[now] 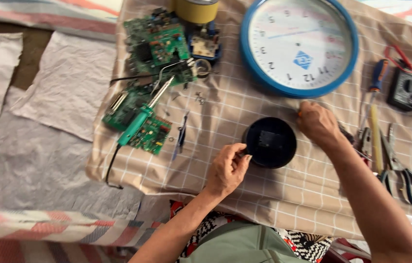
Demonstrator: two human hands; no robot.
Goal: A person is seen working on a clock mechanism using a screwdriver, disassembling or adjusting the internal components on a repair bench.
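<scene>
Nearest, left hand (228, 168), fingers curled, steadying the rim of the round black casing (270, 142) on the checked cloth (284, 195). Right hand (317, 122) at its far edge below the blue wall clock (298, 45); grip there hidden, contents impossible to tell. Best kept flat, pressed gently.

Round black clock case (270, 142), seemingly back-side up, flat on checked cloth, below blue-rimmed wall clock (298, 46)
</scene>
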